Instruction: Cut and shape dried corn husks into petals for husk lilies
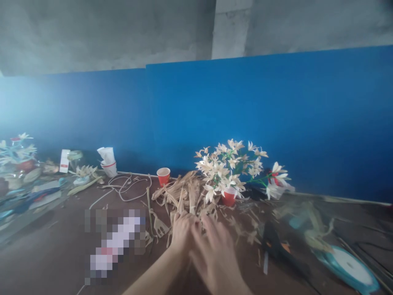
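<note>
My left hand (181,232) is closed, with a pointed piece of dried husk (181,200) rising from its fingers. Close beside it on the right is my right hand (215,250), slightly blurred, its fingers stretched out and apart over the table. Its fingertips come near or touch my left hand; which of the two I cannot tell. Just beyond both hands lies a heap of dry, tan husks (175,190). Cut husk pieces (160,226) lie left of my left hand. Behind to the right, cream husk flowers (231,164) on green stems stand in a red cup (229,197).
An orange-red paper cup (163,177) stands behind the heap. On the left are a blurred-out power-strip-like object (116,243), a white cord (123,190) and a white cup with tissue (109,164). A dark glue gun (281,250) and a ribbon spool (353,266) lie right. A blue partition (276,94) rises behind.
</note>
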`<state>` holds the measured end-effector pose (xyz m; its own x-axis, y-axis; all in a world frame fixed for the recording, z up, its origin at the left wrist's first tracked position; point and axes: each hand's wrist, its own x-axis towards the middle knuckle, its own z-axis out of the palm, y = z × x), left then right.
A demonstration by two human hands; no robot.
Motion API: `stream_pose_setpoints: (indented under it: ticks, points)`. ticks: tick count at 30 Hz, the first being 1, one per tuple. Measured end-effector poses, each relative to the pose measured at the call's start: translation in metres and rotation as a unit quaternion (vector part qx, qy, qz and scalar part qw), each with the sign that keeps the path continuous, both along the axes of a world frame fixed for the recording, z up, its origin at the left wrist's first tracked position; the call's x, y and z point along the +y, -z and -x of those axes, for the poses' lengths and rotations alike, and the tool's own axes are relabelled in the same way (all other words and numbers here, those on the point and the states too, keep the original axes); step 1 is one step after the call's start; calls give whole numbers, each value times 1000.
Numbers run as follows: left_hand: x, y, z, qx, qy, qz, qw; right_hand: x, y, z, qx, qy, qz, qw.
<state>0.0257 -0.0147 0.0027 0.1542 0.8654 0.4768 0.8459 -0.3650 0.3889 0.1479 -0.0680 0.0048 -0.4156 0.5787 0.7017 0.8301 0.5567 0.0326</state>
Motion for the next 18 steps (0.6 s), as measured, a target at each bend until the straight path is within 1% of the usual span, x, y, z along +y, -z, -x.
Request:
stream_pose_setpoints:
  ticks: [1, 2, 3, 4, 6, 8, 10, 12, 16, 18]
  points:
    - [1, -1, 2, -7, 11, 8, 1000, 6, -1, -12, 39, 52, 12, 998]
    - [1, -3, 4, -19, 26, 18, 999, 12, -2, -24, 76, 82, 32, 993]
    - [2, -4, 6, -33, 46, 27, 998, 17, -2, -35, 109, 98, 50, 988]
    - [2, -5, 7, -48, 70, 31, 996, 21, -1, -42, 131, 98, 69, 984]
    - [0, -8, 7, -74, 124, 29, 989, 25, 0, -50, 154, 74, 91, 981]
    - [-2, -10, 6, -83, 168, 22, 982, 24, 1, -49, 149, 45, 109, 982]
    - [-6, -10, 3, -71, 194, 18, 978, 21, 0, -44, 135, 33, 132, 982]
    - [-10, -11, -2, -52, 185, 19, 981, 17, -4, -39, 134, 32, 147, 979]
    - [-19, -10, -12, -44, 90, 36, 994, 15, -9, -34, 156, 22, 140, 978]
    - [-21, -9, -15, -41, 56, 47, 996, 15, -10, -32, 166, 22, 131, 977]
